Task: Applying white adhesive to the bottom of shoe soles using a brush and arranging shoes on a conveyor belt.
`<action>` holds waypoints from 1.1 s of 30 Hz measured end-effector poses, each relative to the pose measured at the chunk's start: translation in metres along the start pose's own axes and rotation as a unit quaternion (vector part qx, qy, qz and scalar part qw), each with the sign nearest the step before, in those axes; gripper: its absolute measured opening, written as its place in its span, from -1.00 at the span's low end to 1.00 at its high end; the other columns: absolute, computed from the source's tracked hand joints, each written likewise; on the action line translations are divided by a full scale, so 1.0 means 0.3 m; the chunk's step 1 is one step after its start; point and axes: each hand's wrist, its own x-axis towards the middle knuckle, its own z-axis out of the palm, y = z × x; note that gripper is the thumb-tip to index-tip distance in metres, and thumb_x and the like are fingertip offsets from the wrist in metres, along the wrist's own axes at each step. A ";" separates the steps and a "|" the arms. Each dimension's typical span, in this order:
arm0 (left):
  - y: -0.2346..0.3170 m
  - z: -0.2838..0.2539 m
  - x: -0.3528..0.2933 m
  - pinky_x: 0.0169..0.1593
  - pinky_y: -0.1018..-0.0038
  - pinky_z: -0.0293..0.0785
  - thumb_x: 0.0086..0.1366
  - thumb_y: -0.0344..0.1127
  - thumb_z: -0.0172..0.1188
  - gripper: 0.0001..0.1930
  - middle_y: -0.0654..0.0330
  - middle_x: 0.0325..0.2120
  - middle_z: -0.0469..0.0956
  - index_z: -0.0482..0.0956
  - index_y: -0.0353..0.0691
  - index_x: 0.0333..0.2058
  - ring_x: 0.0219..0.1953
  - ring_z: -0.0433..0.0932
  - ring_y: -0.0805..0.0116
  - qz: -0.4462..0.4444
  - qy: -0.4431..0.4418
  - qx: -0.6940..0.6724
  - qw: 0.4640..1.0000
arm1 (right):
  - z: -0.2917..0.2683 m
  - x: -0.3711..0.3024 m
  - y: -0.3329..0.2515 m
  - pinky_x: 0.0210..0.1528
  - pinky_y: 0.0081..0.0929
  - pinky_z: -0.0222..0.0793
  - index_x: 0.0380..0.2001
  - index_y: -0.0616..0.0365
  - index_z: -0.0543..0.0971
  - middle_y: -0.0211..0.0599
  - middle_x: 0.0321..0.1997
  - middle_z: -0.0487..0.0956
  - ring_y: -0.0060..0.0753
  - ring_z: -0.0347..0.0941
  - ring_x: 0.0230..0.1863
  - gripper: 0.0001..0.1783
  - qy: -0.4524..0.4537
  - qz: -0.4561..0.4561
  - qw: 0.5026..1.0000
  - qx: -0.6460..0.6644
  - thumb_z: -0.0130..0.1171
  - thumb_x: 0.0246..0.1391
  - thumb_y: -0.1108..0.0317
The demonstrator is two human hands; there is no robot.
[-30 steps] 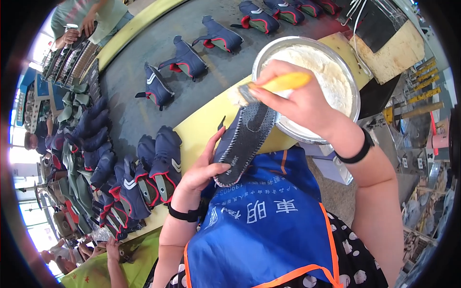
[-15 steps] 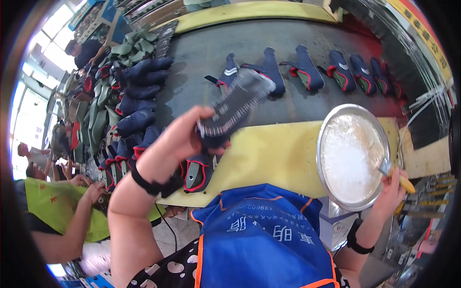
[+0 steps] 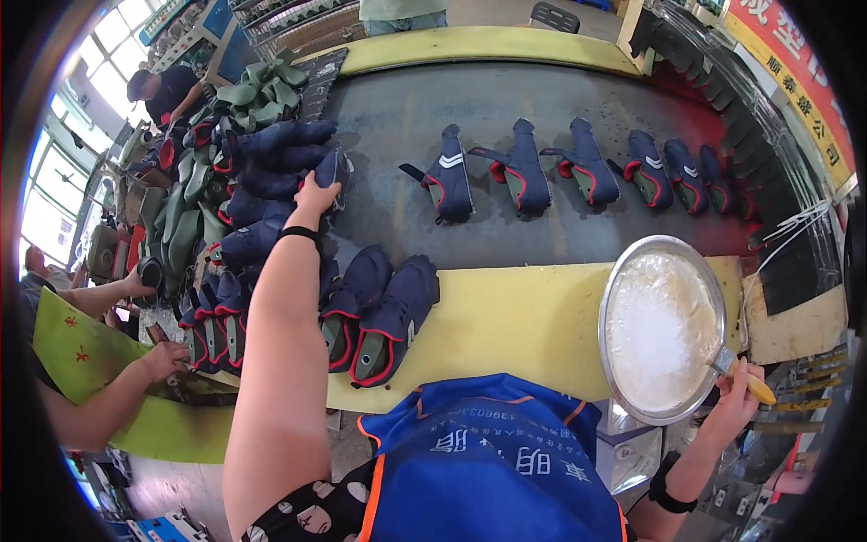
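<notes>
My left hand (image 3: 318, 193) reaches out to the far left, its fingers closed round a navy shoe (image 3: 335, 166) beside the shoe pile. That shoe's underside is mostly turned away from view. In my right hand (image 3: 739, 403) is a brush (image 3: 760, 389) with a yellow handle. The brush's metal end rests at the right rim of a steel bowl (image 3: 606, 339), against white paste (image 3: 655, 316). Two navy shoes with red collars, a nearer one (image 3: 404, 312) and one beside it (image 3: 354, 294), stand on the yellow ledge (image 3: 506, 316) near my left forearm.
Several navy shoes stand in a row on the dark belt (image 3: 379, 99); one (image 3: 450, 181) is leftmost. A pile of navy shoes (image 3: 262, 185) and green shoe lasts (image 3: 185, 212) lies left. A co-worker's hand (image 3: 163, 359) is near more shoes; another person (image 3: 167, 95) stands behind.
My left hand has swung from over the near belt to the shoe pile, far left. Whether it holds the same shoe, I cannot tell. My right hand keeps the brush at the bowl.
</notes>
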 end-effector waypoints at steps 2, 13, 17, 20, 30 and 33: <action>-0.017 0.038 0.026 0.44 0.16 0.03 0.10 0.32 0.24 0.09 -0.10 0.25 0.41 0.01 -0.18 0.45 0.34 0.33 -0.04 -0.013 -0.080 0.128 0.988 | 0.007 -0.003 -0.006 -0.31 -0.72 0.32 -0.28 0.14 0.47 -0.50 -0.31 0.47 -0.75 0.36 -0.35 -0.89 0.012 -0.003 1.000 0.007 0.09 0.36 0.36; 0.206 -0.299 -0.437 -0.24 0.23 0.54 0.23 0.41 0.10 -0.24 -0.12 -0.42 0.66 0.72 -0.36 -0.31 -0.36 0.67 0.06 0.213 -0.199 0.157 0.944 | 0.056 -0.039 0.041 -0.27 -0.64 0.34 -0.19 0.21 0.50 -0.36 -0.23 0.54 -0.65 0.40 -0.32 -0.86 0.038 0.020 0.997 0.062 0.12 0.34 0.35; 0.150 -0.318 -0.937 -0.05 0.19 0.46 0.14 0.63 -0.07 -0.05 -0.07 -0.40 0.59 0.72 -0.35 -0.51 -0.24 0.61 -0.01 0.370 -0.102 0.354 0.853 | 0.063 -0.024 0.078 -0.27 -0.63 0.34 -0.17 0.18 0.49 -0.35 -0.22 0.54 -0.63 0.42 -0.31 -0.87 -0.003 0.021 0.992 0.122 0.13 0.33 0.36; 0.130 -0.260 -1.118 0.34 0.04 0.12 -0.07 0.43 0.30 -0.12 -0.14 -0.03 0.50 0.64 -0.49 -0.23 0.18 0.39 -0.10 0.393 -0.045 0.342 0.853 | 0.076 -0.027 0.098 -0.29 -0.65 0.35 -0.18 0.16 0.49 -0.37 -0.23 0.54 -0.64 0.43 -0.30 -0.88 -0.027 0.020 0.992 0.118 0.14 0.32 0.36; 0.247 -0.033 -1.404 -0.15 0.16 0.55 -0.05 -0.11 0.50 -0.39 -0.06 -0.29 0.53 0.42 -0.31 -0.12 -0.20 0.60 -0.06 0.369 -0.159 0.057 0.914 | 0.115 -0.104 0.043 -0.28 -0.65 0.35 -0.20 0.16 0.51 -0.40 -0.27 0.55 -0.66 0.41 -0.34 -0.89 -0.043 0.043 0.988 0.145 0.13 0.33 0.35; 0.294 -0.013 -1.421 -0.18 0.18 0.56 0.00 -0.06 0.49 -0.32 -0.07 -0.28 0.57 0.40 -0.29 -0.01 -0.22 0.62 -0.07 0.405 -0.169 0.001 0.899 | 0.105 -0.126 0.030 -0.29 -0.59 0.41 -0.18 0.18 0.49 -0.40 -0.22 0.51 -0.62 0.44 -0.26 -0.89 -0.001 0.062 0.991 0.115 0.14 0.30 0.40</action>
